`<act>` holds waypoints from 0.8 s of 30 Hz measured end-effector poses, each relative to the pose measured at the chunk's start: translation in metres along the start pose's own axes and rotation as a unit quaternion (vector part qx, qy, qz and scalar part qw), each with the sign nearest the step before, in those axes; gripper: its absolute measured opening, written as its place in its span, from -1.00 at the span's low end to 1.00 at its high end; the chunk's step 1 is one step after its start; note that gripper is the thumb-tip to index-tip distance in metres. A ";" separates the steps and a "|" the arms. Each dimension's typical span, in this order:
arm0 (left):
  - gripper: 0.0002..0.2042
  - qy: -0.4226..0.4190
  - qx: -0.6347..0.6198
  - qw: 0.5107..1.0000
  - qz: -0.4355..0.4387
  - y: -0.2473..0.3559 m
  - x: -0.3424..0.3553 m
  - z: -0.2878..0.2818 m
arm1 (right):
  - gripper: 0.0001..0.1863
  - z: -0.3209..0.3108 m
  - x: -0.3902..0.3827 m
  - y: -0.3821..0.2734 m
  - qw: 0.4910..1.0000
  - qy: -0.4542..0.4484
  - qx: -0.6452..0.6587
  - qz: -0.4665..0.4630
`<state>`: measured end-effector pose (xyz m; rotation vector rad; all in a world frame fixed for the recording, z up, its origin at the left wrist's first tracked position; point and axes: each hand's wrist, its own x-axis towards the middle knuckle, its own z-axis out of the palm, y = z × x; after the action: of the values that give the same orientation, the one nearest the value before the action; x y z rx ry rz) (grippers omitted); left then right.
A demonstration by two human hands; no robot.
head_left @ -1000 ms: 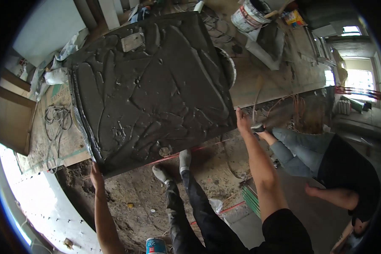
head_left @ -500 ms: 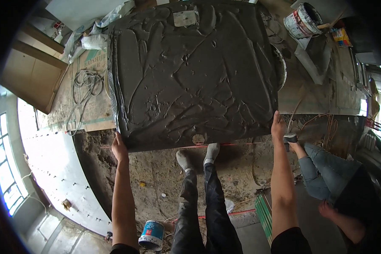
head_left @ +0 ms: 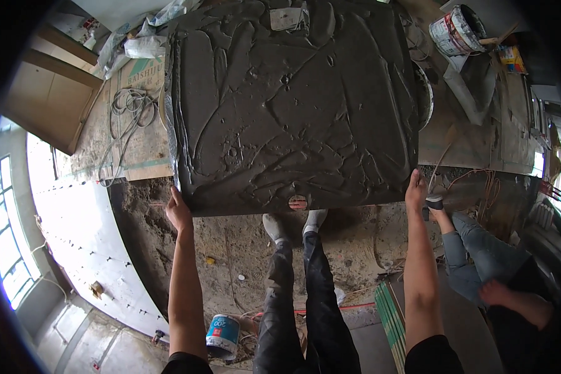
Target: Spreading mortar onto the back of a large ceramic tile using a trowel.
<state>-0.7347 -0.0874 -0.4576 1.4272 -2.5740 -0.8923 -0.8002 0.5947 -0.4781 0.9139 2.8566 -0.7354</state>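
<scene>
A large tile [head_left: 293, 118] spreads before me, its upper face coated in dark grey adhesive with ridges and swirls. Near its closest edge is a round hole [head_left: 298, 202], and a bare rectangular patch [head_left: 285, 19] shows toward the far edge. My left hand [head_left: 179, 210] grips the near left corner, thumb on the side and the other fingers mostly hidden. At the near right corner, my right hand [head_left: 416, 190] is closed on the tile's edge. Part of a round pale rim [head_left: 425, 93] sticks out from beneath the tile's right side.
A looped grey cable [head_left: 131, 112] lies on boards at left, near plastic sheeting [head_left: 142, 47]. White panels [head_left: 87, 230] line the left. A messy bucket [head_left: 455, 31] stands far right. A co-worker's hand [head_left: 495, 293] is at right. Closer are a blue-white bucket [head_left: 223, 336] and green strips [head_left: 389, 318].
The tile and both my hands sit slightly farther right in the picture, and the tile's near edge is a little higher. The co-worker's hand has shifted up and right.
</scene>
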 end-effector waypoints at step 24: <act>-0.43 -0.029 -0.111 0.986 -0.121 0.009 0.006 0.009 | -0.27 0.003 0.015 -0.014 0.986 -0.122 0.036 0.108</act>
<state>-0.7478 -0.0845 -0.4616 1.6902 -2.2808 -1.2246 -0.8207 0.5920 -0.4776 1.0429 2.4881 -0.8619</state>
